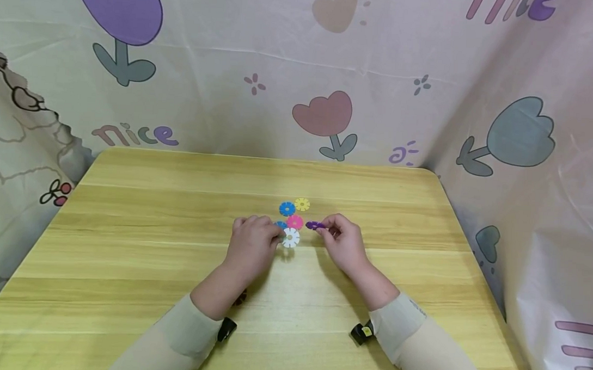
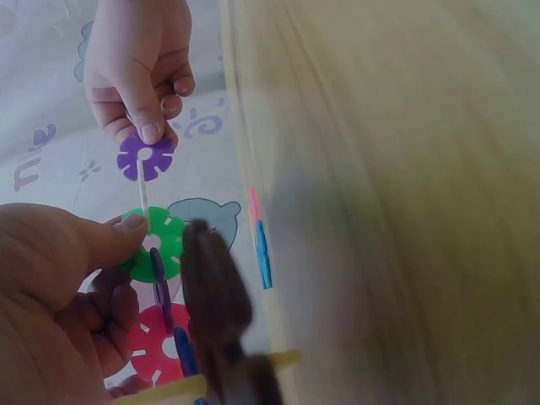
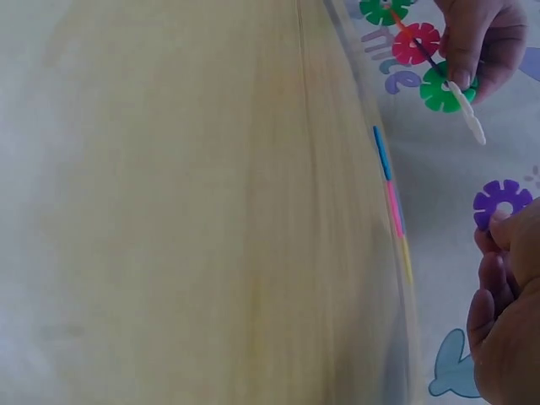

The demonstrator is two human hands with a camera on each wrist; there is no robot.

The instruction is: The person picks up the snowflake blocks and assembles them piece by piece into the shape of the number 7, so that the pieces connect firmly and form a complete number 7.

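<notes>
My left hand (image 1: 251, 240) pinches a green notched plastic disc (image 3: 435, 94) between thumb and fingers. That disc belongs to a chain of interlocked discs, including a red one (image 2: 150, 344) and a blurred brown one (image 2: 215, 295); part of the chain hides behind the hand and forearm in the head view. At its front end a white disc (image 1: 294, 242) is slotted into the green one. To the right, my right hand (image 1: 344, 244) pinches a single purple disc (image 1: 314, 225) by its edge. A gap separates the purple disc from the white one.
Loose discs lie on the wooden table (image 1: 178, 202) just beyond the hands: a blue one (image 1: 282, 208), a yellow one (image 1: 306, 205), a pink one (image 1: 299, 223) and another blue one (image 1: 280, 224), partly covered. Patterned cloth (image 1: 206, 95) hangs behind the table and at its sides.
</notes>
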